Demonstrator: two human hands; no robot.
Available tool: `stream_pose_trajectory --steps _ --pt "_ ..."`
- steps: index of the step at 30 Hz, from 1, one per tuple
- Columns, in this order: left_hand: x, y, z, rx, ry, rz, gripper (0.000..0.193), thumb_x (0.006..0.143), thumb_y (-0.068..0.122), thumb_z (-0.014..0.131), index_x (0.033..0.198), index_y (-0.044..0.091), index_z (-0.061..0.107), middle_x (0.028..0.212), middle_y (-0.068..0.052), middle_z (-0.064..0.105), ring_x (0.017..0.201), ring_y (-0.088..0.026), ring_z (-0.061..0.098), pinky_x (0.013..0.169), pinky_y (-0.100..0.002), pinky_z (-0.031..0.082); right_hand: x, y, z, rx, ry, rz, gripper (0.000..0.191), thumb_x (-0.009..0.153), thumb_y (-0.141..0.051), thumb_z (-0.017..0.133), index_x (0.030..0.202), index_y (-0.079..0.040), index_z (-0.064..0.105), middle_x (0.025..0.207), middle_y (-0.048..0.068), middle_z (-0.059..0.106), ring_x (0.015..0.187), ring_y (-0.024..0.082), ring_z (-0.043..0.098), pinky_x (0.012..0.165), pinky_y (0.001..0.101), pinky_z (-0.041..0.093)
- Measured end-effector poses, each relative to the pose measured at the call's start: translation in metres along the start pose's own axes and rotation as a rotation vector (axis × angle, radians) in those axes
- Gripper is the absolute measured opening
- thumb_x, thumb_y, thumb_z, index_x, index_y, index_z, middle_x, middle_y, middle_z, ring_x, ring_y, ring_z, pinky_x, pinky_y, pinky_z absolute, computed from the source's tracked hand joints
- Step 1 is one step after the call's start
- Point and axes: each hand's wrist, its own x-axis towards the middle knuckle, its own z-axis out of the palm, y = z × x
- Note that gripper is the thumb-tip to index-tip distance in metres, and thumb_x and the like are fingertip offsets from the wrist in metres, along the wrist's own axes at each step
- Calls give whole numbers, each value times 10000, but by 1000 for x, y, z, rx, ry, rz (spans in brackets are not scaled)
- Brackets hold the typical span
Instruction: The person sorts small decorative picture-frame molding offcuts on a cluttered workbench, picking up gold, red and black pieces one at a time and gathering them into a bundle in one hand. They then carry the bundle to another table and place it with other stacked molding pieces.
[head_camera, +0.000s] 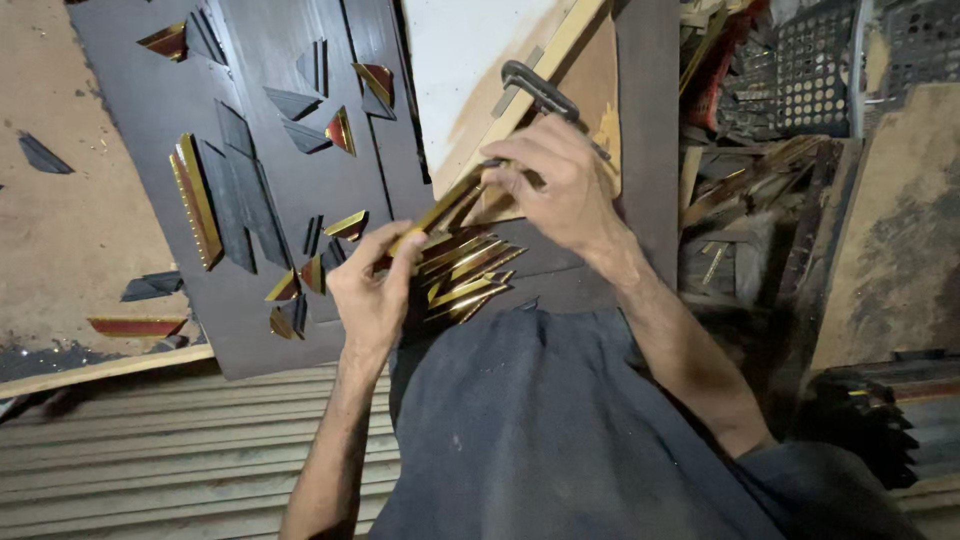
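Boards (160, 120) of dark material cover the work surface, the largest thing in view, and mitred offcuts (196, 200) of gold, red and black frame moulding lie scattered over them. To the right, a heap of scrap wood and perforated metal (790, 70) fills the corner. A pale backing panel (470, 60) with a wooden edge leans above the hands, and a dark metal clamp (535, 88) sits on its rim. The person's dark trouser leg (520, 430) takes up the lower middle of the view.

Just above the knee lies a fanned stack of short gold-faced moulding pieces (468, 272), already cut and gathered. Judging by this, the cutting looks largely done, while many loose triangular offcuts on the boards remain unsorted.

The left hand (372, 290) pinches the near end of 1 gold moulding strip (445, 210), fingers closed around it. The right hand (560, 185) grips the far end of the same strip, fingertips curled over its edge. The strip runs diagonally between both hands, held just over the stack and apart from it.
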Motion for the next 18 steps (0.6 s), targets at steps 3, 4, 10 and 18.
stream_pose_trajectory --steps 3,4,10,18 --pt "17 -10 10 -48 94 -265 357 967 156 726 1295 22 690 952 -118 801 665 -71 646 631 -290 567 8 1 -13 -130 68 -93 148 973 -110 817 1109 -66 778 1071 62 718 993 221 641 856 346 538" --pt "25 -12 12 -17 20 -125 333 990 159 733 1290 17 702 996 -132 798 745 -109 691 700 -304 572 10 -1 -17 -163 54 -76 154 973 -103 822 1115 -66 778 1076 60 714 1001 232 633 856 350 526" --pt "54 -2 19 292 -228 -96 276 987 241 745 1209 78 768 949 -183 743 739 -304 726 693 -351 544 14 8 -14 -527 -111 -390 290 864 -290 776 1128 -170 795 1110 -28 735 1122 194 647 933 339 375" --pt "68 -6 -44 715 182 148 153 1038 222 747 1076 74 760 940 -112 714 852 -291 664 760 -400 532 108 98 33 -588 -64 -378 424 929 -17 633 1255 -243 783 1202 15 751 1148 196 666 1025 482 344"
